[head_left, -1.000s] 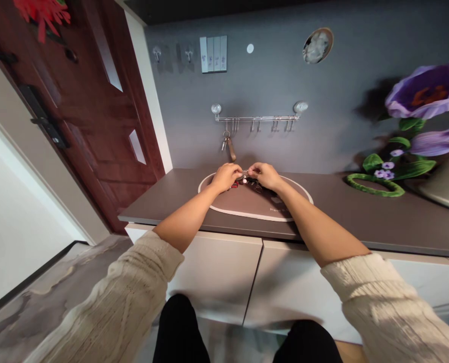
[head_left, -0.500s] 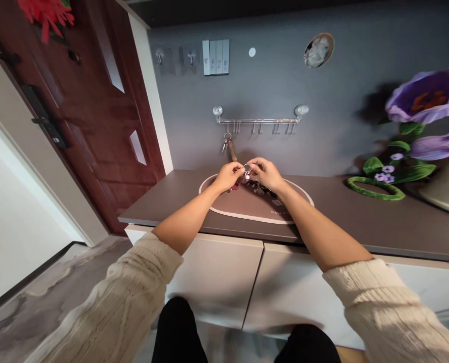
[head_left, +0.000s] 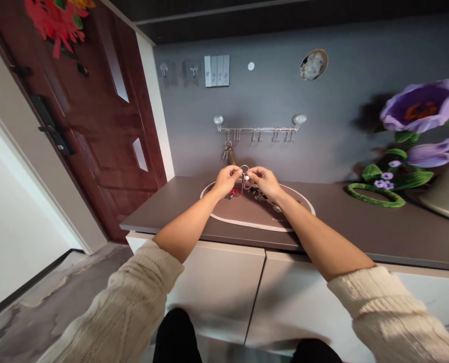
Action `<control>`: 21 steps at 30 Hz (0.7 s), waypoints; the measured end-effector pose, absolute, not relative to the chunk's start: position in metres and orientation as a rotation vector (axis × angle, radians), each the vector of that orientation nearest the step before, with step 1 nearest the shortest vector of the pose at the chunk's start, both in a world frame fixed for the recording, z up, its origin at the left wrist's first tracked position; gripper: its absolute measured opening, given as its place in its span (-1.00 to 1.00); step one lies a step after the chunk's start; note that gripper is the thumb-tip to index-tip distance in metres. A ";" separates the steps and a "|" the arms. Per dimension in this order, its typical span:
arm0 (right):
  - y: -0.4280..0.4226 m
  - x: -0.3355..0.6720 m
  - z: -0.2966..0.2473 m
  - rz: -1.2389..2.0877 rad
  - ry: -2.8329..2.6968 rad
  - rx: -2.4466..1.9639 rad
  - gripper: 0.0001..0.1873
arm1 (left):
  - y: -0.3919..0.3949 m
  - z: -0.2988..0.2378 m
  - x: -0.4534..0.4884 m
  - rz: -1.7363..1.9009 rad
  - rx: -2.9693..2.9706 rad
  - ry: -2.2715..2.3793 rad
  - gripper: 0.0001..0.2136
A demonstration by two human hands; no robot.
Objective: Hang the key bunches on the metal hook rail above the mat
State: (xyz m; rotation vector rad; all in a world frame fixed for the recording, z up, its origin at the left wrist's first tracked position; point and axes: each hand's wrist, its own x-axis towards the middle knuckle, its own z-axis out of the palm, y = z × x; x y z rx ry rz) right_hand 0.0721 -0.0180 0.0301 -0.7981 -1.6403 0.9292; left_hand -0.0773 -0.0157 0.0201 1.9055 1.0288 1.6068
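A small metal key ring [head_left: 244,169] stands up between my two hands, just above the far edge of an oval brown mat [head_left: 254,214]. My left hand [head_left: 227,181] pinches one side of the ring, and my right hand [head_left: 260,182] pinches the other side. Below them, a tangle of keys and charms [head_left: 256,194] lies on the mat. It includes a red cord loop [head_left: 236,192] and a pink charm [head_left: 247,185]. My hands partly hide the bunch, so its exact contents are hard to tell.
The mat lies on a dark grey-brown countertop [head_left: 164,212] above white cabinet doors [head_left: 216,287]. A metal hook rail [head_left: 258,129] on the grey wall holds a hanging key with a wooden-handled item [head_left: 232,157]. A dark red door [head_left: 107,121] stands at left.
My hands have risen slightly off the mat with the ring between them, and the red cord now shows more clearly. The whole view has drifted a little downward.
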 end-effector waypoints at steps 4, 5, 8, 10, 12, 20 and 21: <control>-0.020 0.071 0.031 0.918 -1.629 -0.773 -0.66 | -0.015 0.021 -0.077 1.639 1.914 1.038 -0.84; -0.020 0.071 0.032 0.912 -1.624 -0.768 -0.65 | -0.015 0.021 -0.077 1.648 1.917 1.036 -0.84; -0.019 0.070 0.033 0.856 -1.616 -0.791 -0.64 | -0.016 0.023 -0.077 1.680 1.911 1.041 -0.85; -0.018 0.069 0.035 0.824 -1.628 -0.811 -0.64 | -0.017 0.024 -0.077 1.690 1.919 1.081 -0.86; -0.017 0.068 0.037 0.811 -1.643 -0.814 -0.65 | -0.019 0.026 -0.077 1.694 1.939 1.131 -0.86; -0.009 0.062 0.045 0.764 -1.652 -0.819 -0.66 | -0.019 0.026 -0.081 1.777 2.085 1.309 -0.84; -0.006 0.062 0.046 0.778 -1.638 -0.818 -0.66 | -0.018 0.026 -0.083 1.792 2.093 1.344 -0.83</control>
